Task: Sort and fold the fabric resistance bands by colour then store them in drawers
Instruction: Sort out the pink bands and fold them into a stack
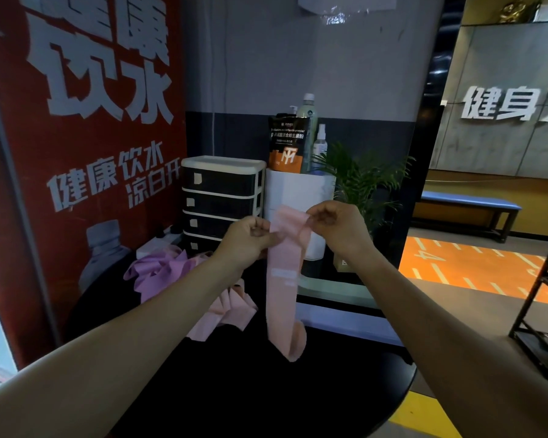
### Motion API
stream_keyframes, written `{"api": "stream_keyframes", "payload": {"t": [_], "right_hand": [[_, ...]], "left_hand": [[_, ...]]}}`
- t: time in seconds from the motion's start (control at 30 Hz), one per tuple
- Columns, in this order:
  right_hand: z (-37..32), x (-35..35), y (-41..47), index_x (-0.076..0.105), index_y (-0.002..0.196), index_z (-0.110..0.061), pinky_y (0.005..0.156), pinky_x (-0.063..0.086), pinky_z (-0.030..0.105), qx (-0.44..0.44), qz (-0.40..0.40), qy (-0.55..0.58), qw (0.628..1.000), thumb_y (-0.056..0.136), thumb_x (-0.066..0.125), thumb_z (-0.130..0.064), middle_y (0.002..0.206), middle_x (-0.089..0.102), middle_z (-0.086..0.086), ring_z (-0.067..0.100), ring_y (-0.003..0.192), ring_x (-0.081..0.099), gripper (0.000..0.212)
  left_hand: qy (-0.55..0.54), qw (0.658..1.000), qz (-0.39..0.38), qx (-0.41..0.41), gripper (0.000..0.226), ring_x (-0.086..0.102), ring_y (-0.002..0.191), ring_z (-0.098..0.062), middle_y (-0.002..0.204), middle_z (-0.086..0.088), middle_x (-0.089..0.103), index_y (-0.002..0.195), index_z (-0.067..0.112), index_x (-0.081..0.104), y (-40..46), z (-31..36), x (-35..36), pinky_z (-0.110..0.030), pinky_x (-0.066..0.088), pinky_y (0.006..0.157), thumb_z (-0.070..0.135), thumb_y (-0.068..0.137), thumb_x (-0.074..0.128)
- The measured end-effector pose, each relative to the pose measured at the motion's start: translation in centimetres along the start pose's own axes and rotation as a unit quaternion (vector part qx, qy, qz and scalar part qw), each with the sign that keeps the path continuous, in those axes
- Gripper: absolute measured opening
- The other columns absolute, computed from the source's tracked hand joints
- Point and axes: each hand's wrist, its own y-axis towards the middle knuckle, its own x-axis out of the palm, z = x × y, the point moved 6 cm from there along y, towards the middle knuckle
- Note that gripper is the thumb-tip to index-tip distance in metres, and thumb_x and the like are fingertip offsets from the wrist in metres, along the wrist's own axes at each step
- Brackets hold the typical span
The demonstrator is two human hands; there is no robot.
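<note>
**gymrat_07:** Progress check on the band sorting, how far along does this look?

**foldqueen:** Early, I'd say. One pink band (283, 279) is up in the air, left hand (250, 237) and right hand (332, 221) each pinching a top corner. It hangs straight down, long axis vertical, bottom loop just over the black table (266, 390). Not folded yet.

**gymrat_07:** And the rest?

**foldqueen:** Purple pile (159, 268) and a few more pink bands (225, 308) are lying loose on the table, roughly grouped by colour but unfolded. The drawer unit (222, 200) behind them looks closed, can't tell if anything's inside. So folding and storing are pretty much all still ahead.
</note>
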Motion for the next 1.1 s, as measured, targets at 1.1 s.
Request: {"api": "stream_keyframes", "payload": {"t": [1.1], "right_hand": [[5.7,-6.3,-4.7,0.056,0.064,-0.019,0.076,0.053,0.042,0.152,0.136,-0.030,0.978,0.088,0.057,-0.004,0.079,0.061,0.011,0.029,0.080,0.059,0.029]], "left_hand": [[0.381,0.894,-0.236,-0.005,0.019,0.045,0.056,-0.004,0.057,0.014,0.051,0.068,0.019,0.060,-2.6,-7.2,0.3,-0.019,0.034,0.054,0.024,0.077,0.076]]}}
